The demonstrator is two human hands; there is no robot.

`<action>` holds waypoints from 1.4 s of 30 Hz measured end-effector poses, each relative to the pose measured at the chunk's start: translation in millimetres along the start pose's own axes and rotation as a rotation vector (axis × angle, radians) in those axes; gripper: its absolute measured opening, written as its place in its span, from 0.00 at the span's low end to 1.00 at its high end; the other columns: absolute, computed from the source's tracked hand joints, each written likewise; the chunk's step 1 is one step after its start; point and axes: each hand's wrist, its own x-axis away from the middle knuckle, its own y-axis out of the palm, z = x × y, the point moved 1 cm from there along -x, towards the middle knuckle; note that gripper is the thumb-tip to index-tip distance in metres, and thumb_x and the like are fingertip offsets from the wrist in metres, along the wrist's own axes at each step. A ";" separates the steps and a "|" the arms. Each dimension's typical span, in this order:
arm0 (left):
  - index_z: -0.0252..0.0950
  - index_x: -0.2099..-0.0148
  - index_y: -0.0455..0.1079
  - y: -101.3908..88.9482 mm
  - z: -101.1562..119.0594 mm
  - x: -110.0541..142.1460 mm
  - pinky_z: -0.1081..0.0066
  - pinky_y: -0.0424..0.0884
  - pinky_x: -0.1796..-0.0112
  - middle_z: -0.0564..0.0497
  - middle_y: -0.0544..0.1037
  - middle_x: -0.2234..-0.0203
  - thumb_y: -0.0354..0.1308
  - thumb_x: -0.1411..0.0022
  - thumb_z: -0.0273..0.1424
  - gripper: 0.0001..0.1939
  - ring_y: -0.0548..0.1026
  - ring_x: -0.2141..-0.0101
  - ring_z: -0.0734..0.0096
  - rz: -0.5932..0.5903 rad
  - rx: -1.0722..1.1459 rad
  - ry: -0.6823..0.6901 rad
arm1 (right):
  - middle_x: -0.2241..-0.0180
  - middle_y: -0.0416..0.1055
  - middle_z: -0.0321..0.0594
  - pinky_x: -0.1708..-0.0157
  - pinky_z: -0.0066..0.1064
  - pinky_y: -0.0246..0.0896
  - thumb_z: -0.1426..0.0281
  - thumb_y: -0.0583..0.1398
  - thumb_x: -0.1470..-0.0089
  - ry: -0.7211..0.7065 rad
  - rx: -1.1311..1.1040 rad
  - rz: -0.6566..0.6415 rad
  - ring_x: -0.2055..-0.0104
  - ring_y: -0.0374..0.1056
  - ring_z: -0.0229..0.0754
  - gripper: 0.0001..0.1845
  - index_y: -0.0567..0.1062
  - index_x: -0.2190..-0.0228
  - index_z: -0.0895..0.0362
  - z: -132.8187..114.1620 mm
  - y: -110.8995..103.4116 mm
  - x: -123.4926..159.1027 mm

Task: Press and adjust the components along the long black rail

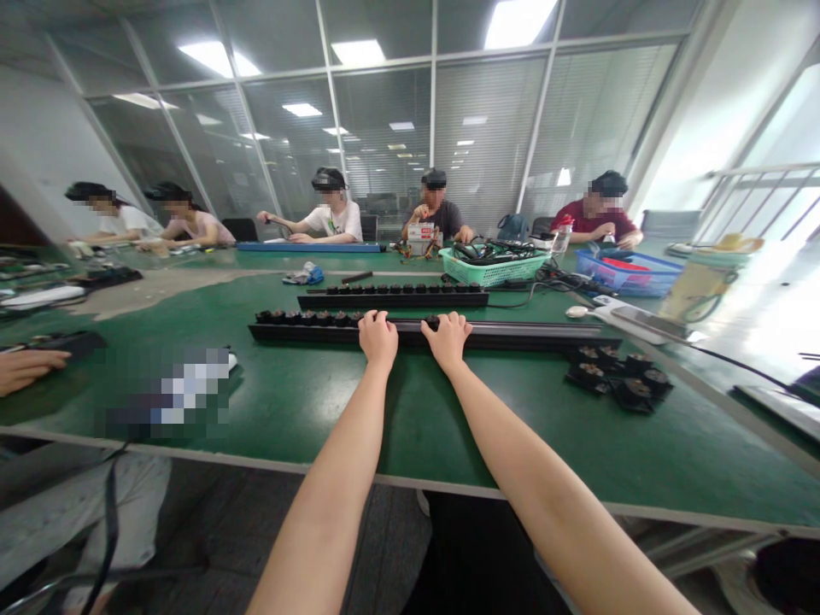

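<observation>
A long black rail [525,335] lies across the table in front of me. Black square modules [307,319] stand in a row along its left part. My left hand [377,338] is closed over the rail at the right end of that row; its fingertips are partly hidden. Farther right, my right hand [450,338] grips a small black module [431,322] between thumb and fingers, at the rail's channel. Behind lies a second black rail [390,299] with modules along most of its length. Several loose black modules [618,376] sit in a pile near the first rail's right end.
A green basket [496,272] of cables and a blue basket [631,273] stand toward the back. A pixelated object [185,389] lies left on the green table [307,410]. Another person's hand [32,369] rests at the left edge. Several people sit across the table.
</observation>
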 end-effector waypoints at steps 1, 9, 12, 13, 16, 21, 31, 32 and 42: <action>0.38 0.42 0.76 0.0 0.0 0.1 0.59 0.72 0.44 0.43 0.74 0.41 0.50 0.31 0.27 0.20 0.69 0.42 0.52 -0.001 0.001 0.000 | 0.53 0.72 0.55 0.48 0.45 0.49 0.57 0.57 0.36 0.009 -0.007 0.000 0.48 0.60 0.57 0.19 0.80 0.59 0.60 0.1 0.1 -0.2; 0.38 0.42 0.76 -0.9 0.5 1.1 0.59 0.72 0.44 0.43 0.73 0.41 0.50 0.30 0.28 0.20 0.69 0.42 0.51 -0.010 -0.001 -0.008 | 0.53 0.72 0.53 0.48 0.45 0.49 0.58 0.58 0.36 0.031 -0.039 -0.003 0.48 0.59 0.57 0.17 0.79 0.60 0.58 0.1 1.1 -1.3; 0.39 0.42 0.76 -1.0 0.5 0.8 0.59 0.72 0.44 0.43 0.73 0.41 0.50 0.30 0.28 0.20 0.69 0.41 0.52 -0.010 -0.004 -0.008 | 0.53 0.72 0.53 0.47 0.45 0.48 0.59 0.58 0.36 0.037 -0.041 -0.005 0.47 0.59 0.56 0.17 0.79 0.60 0.59 -0.1 1.2 -1.6; 0.39 0.42 0.76 -0.9 0.4 0.7 0.59 0.72 0.44 0.43 0.73 0.41 0.50 0.30 0.28 0.20 0.68 0.41 0.52 -0.009 -0.004 -0.008 | 0.52 0.72 0.53 0.47 0.45 0.49 0.59 0.58 0.36 0.038 -0.040 -0.011 0.47 0.59 0.56 0.17 0.78 0.59 0.59 0.0 1.2 -1.8; 0.39 0.42 0.76 -0.3 -0.1 0.3 0.59 0.72 0.44 0.43 0.73 0.41 0.50 0.30 0.28 0.20 0.69 0.41 0.51 -0.005 0.001 -0.006 | 0.52 0.71 0.53 0.47 0.45 0.49 0.59 0.57 0.36 0.040 -0.035 -0.031 0.46 0.59 0.56 0.17 0.78 0.58 0.59 0.4 1.1 -2.5; 0.40 0.43 0.76 -0.2 -0.1 0.3 0.58 0.72 0.44 0.42 0.73 0.41 0.50 0.31 0.27 0.19 0.68 0.41 0.51 -0.005 0.007 -0.007 | 0.52 0.71 0.53 0.46 0.45 0.49 0.60 0.57 0.35 0.046 -0.037 -0.038 0.46 0.59 0.56 0.16 0.77 0.58 0.59 1.7 1.0 -3.3; 0.39 0.42 0.76 -2.1 1.0 0.9 0.58 0.71 0.43 0.42 0.73 0.41 0.50 0.31 0.27 0.20 0.68 0.41 0.51 -0.011 -0.001 -0.005 | 0.53 0.72 0.53 0.47 0.45 0.51 0.60 0.58 0.37 0.040 -0.060 -0.011 0.47 0.60 0.56 0.17 0.79 0.59 0.60 2.9 2.4 -3.4; 0.39 0.42 0.76 -2.0 0.9 0.8 0.58 0.71 0.43 0.42 0.73 0.41 0.50 0.31 0.27 0.20 0.68 0.41 0.51 -0.010 -0.002 -0.004 | 0.53 0.72 0.53 0.47 0.46 0.51 0.60 0.58 0.37 0.042 -0.059 -0.012 0.47 0.60 0.56 0.17 0.79 0.59 0.60 2.7 2.1 -3.4; 0.39 0.43 0.76 -1.5 0.4 0.8 0.58 0.71 0.43 0.43 0.73 0.41 0.50 0.31 0.27 0.20 0.69 0.41 0.51 0.000 0.005 0.000 | 0.52 0.72 0.56 0.46 0.47 0.51 0.56 0.59 0.37 0.055 -0.017 -0.049 0.46 0.60 0.58 0.21 0.79 0.59 0.62 -1.1 -3.1 -2.9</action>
